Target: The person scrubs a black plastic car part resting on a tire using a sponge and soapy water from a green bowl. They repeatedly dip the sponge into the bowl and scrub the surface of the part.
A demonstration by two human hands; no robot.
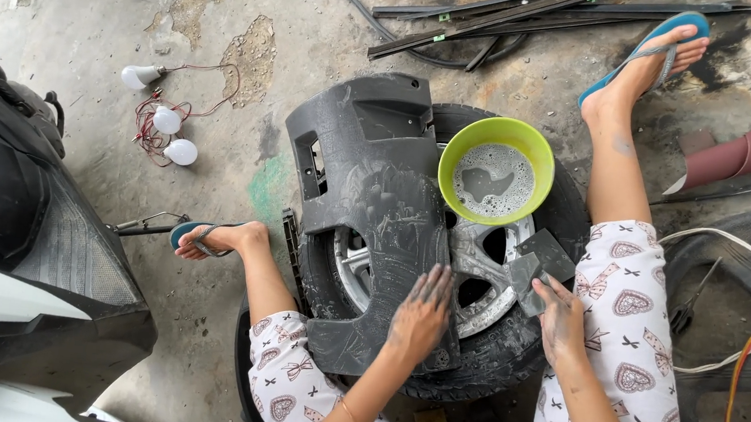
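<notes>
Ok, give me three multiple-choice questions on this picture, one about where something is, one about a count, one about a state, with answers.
1. Where does the green bowl sit?
A. on the wheel
B. on the bare floor
C. in the person's lap

2. How many light bulbs lie on the concrete floor?
A. one
B. three
C. five

3. What is the left hand doing?
A. lifting the bowl
B. hanging in the air
C. pressing flat on the grey plastic panel

Answers: 1 A, the bowl rests on the wheel's upper part beside the panel. 2 B, three white bulbs lie wired together. 3 C, its palm lies spread on the panel, while the right hand holds a dark sanding sheet.
</notes>
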